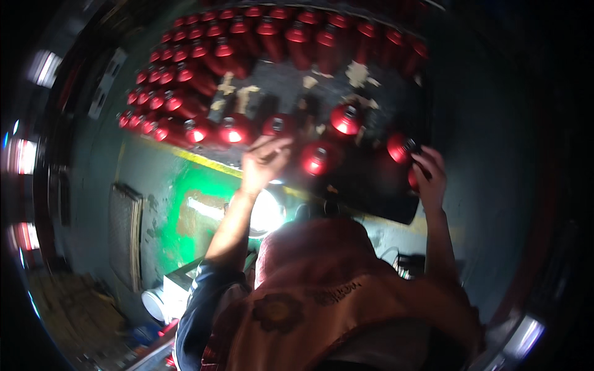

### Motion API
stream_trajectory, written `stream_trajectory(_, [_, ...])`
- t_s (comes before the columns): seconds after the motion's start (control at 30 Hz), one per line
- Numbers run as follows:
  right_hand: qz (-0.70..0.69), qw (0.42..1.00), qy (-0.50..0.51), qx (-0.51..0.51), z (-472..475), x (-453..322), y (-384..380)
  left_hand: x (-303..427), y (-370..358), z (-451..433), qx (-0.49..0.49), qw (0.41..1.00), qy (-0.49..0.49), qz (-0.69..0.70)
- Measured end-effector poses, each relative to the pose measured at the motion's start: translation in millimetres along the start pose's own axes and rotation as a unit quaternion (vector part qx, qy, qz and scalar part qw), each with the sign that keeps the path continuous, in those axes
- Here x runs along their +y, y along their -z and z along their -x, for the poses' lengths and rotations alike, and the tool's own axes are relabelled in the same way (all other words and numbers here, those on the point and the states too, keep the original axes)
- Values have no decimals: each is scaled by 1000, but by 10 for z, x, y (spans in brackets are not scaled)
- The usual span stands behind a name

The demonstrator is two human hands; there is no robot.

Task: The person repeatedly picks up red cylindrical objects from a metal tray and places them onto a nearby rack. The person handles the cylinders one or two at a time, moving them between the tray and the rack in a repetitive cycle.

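Observation:
Many red metallic bottles with narrow necks (328, 35) stand upright in rows along the far and left parts of a dark, worn tabletop (287, 83). My left hand (267, 160) is at the near edge, its fingers at a red bottle (277, 125); blur hides whether they grip it. On the right, my right hand (430, 169) has its fingers bent beside the neck of a tilted red bottle (400, 147). Part of another red bottle (413, 178) shows under that hand. Between my hands stand two more red bottles, one nearer (317, 158) and one farther (346, 118).
A bright round lamp (267, 213) glows below the table's near edge, beside my left forearm. A flat stacked panel (126, 236) lies on the green floor at left. Cardboard (74, 306) is piled at lower left, near a white cylinder (154, 303).

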State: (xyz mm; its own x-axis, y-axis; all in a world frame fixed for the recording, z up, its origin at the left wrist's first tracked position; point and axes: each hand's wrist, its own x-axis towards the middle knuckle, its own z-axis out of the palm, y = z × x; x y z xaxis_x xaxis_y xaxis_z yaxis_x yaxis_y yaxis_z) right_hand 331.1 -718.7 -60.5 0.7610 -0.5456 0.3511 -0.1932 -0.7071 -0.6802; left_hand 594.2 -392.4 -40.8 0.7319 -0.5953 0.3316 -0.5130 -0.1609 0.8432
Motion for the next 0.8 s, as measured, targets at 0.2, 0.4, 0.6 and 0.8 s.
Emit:
stream_trajectory(0.2, [-93, 959, -239, 117, -107, 236, 213, 375, -291, -151, -159, 987, -3, 39])
stream_trajectory(0.4, [-114, 976, -181, -49, -178, 770, 509, 476, -1235, -440, -344, 936, -73, -11])
stream_trajectory(0.6, [100, 991, -46, -82, -238, 1000, 547, 539, -1358, 79, -192, 978, -85, -6])
stream_trajectory(0.8, [38, 998, 29, -30, 120, 1047, 687, 887, -1125, 1305, -23, 996, -92, 5])
